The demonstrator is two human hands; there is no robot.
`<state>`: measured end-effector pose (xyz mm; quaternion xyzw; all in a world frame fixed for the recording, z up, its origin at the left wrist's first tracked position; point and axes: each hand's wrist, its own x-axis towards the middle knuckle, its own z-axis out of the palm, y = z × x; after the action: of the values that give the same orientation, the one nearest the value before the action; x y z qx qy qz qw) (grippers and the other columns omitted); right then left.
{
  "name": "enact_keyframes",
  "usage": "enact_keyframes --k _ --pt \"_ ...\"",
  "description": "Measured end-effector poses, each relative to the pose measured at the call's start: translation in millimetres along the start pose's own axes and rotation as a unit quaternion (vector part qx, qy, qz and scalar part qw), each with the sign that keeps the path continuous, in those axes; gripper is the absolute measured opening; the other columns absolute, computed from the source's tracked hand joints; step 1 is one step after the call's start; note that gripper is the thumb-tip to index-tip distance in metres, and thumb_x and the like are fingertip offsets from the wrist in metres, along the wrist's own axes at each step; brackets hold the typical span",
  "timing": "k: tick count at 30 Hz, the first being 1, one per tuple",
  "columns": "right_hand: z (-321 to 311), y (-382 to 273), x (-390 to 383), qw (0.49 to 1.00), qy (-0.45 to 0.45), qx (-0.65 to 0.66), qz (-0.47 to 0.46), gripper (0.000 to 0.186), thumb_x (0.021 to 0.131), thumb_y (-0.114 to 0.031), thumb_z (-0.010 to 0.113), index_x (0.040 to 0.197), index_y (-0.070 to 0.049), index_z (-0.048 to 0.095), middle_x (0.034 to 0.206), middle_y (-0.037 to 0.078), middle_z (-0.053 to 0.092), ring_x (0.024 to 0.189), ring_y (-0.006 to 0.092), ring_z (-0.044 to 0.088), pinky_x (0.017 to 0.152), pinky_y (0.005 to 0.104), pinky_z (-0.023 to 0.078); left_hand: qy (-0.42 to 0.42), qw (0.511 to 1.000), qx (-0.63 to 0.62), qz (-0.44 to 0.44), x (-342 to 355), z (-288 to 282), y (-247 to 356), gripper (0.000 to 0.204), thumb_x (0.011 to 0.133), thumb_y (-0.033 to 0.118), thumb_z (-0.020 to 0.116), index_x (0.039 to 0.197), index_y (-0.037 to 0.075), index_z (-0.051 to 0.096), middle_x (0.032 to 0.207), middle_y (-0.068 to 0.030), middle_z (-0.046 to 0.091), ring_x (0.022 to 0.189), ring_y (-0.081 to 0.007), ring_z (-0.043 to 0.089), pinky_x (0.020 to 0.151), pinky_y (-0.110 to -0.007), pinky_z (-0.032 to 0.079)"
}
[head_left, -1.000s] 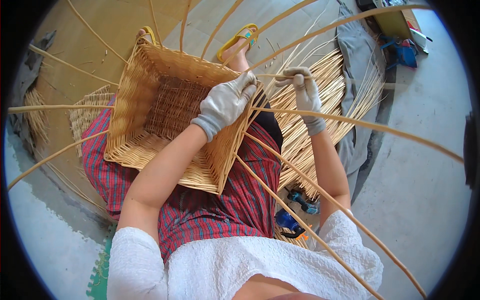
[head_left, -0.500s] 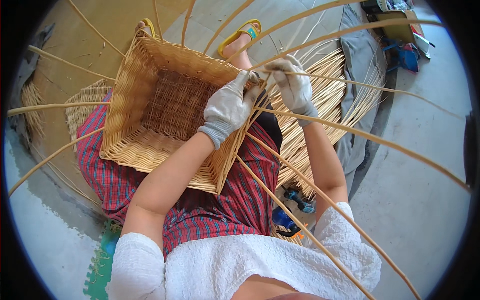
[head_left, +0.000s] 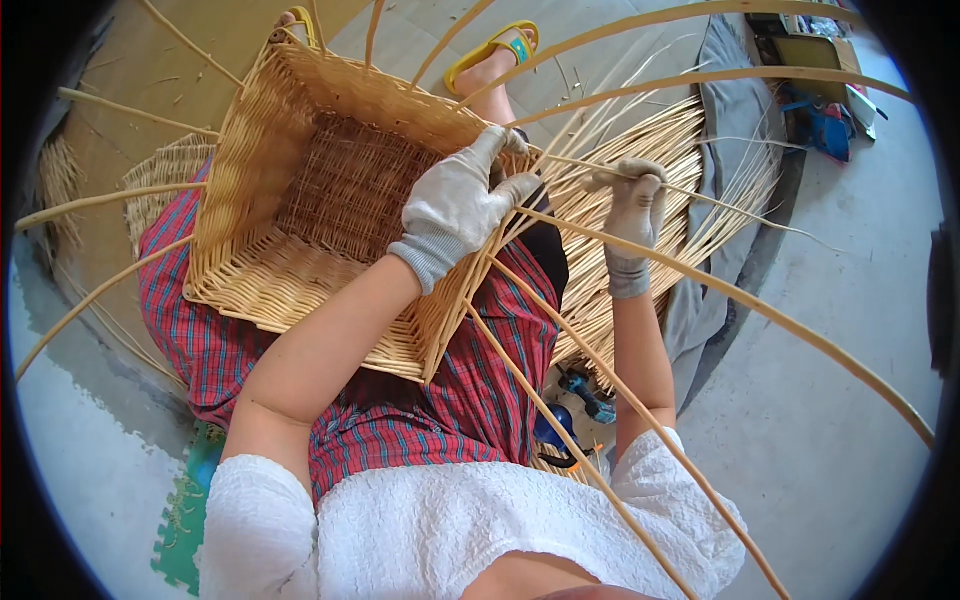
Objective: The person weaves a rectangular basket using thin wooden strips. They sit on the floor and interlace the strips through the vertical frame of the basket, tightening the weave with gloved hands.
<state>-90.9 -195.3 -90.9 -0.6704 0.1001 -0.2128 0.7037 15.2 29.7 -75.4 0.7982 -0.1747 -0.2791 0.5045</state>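
Note:
A square, light-brown wicker basket (head_left: pixel 235 170) rests tilted on my lap, over red checked cloth (head_left: pixel 490 350). Long bare willow stakes (head_left: pixel 790 295) fan outward from its rim. My left hand (head_left: pixel 450 205), in a white work glove, grips the basket's right corner, thumb outside and fingers over the rim. Away to the right, my gloved right hand (head_left: pixel 635 205) pinches a thin willow rod (head_left: pixel 715 198) that runs from that corner. The rod's near end is hidden at the weave beside my left fingers.
A large bundle of willow rods (head_left: pixel 590 285) lies to the right, on grey cloth (head_left: pixel 735 90). Below it sit a teal cordless tool (head_left: pixel 590 400) and a blue object (head_left: pixel 552 428). A woven piece (head_left: pixel 150 190) and a green mat (head_left: pixel 180 525) lie left. Stakes reach widely around me.
My right hand has moved right and down, away from the corner, drawing the thin rod outward. My left hand stays at the corner. The basket has shifted slightly left.

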Motion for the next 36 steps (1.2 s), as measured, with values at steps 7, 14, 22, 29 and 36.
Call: enact_keyframes --k 7,14,22,29,36 --pt "24.9 -37.9 12.7 0.991 0.012 -0.137 -0.007 0.031 0.111 -0.032 0.052 0.111 -0.002 0.062 0.092 0.01 0.071 0.083 0.0181 0.07 0.082 0.0336 0.057 0.013 0.999 -0.045 -0.008 5.1 6.8 -5.9 0.046 0.087 0.041 0.083 0.117 0.012 0.063 0.086 -0.0104 0.07 0.072 -0.023 0.065 0.073 -0.037 0.054" --pt "22.7 -42.0 12.9 0.978 -0.011 -0.21 -0.008 0.028 0.109 -0.028 0.056 0.111 0.0 0.063 0.093 0.01 0.071 0.084 0.0167 0.071 0.082 0.0326 0.058 0.03 0.999 -0.01 0.008 6.1 3.7 -4.1 0.053 0.081 0.047 0.086 0.113 0.012 0.062 0.075 -0.0096 0.065 0.069 -0.0238 0.063 0.069 -0.038 0.052" --pt "43.0 -59.0 16.9 0.944 -0.05 -0.323 -0.037 0.018 0.106 -0.02 0.061 0.105 -0.003 0.068 0.086 0.007 0.071 0.078 0.017 0.07 0.076 0.0322 0.056 0.063 0.997 0.019 0.036 1.4 4.2 -6.3 0.053 0.081 0.05 0.085 0.113 0.014 0.064 0.068 -0.0067 0.062 0.063 -0.0219 0.063 0.062 -0.038 0.05" --pt "74.9 -75.3 24.5 0.874 -0.077 -0.477 -0.047 0.009 0.102 -0.014 0.062 0.099 -0.007 0.066 0.075 0.007 0.068 0.074 0.0212 0.069 0.071 0.0332 0.054 0.057 0.992 0.085 0.073 -1.2 -5.7 10.0 0.045 0.085 0.042 0.081 0.121 0.019 0.066 0.076 -0.008 0.068 0.072 -0.0259 0.07 0.065 -0.04 0.054" --pt "70.9 -62.6 34.2 0.887 -0.088 -0.432 -0.14 0.012 0.101 -0.016 0.065 0.103 -0.005 0.067 0.086 0.011 0.066 0.08 0.0233 0.068 0.076 0.0335 0.054 0.163 0.946 0.078 0.268 24.7 26.6 5.5 0.029 0.089 0.025 0.076 0.117 0.019 0.073 0.106 -0.0078 0.075 0.095 -0.0281 0.073 0.079 -0.038 0.059"
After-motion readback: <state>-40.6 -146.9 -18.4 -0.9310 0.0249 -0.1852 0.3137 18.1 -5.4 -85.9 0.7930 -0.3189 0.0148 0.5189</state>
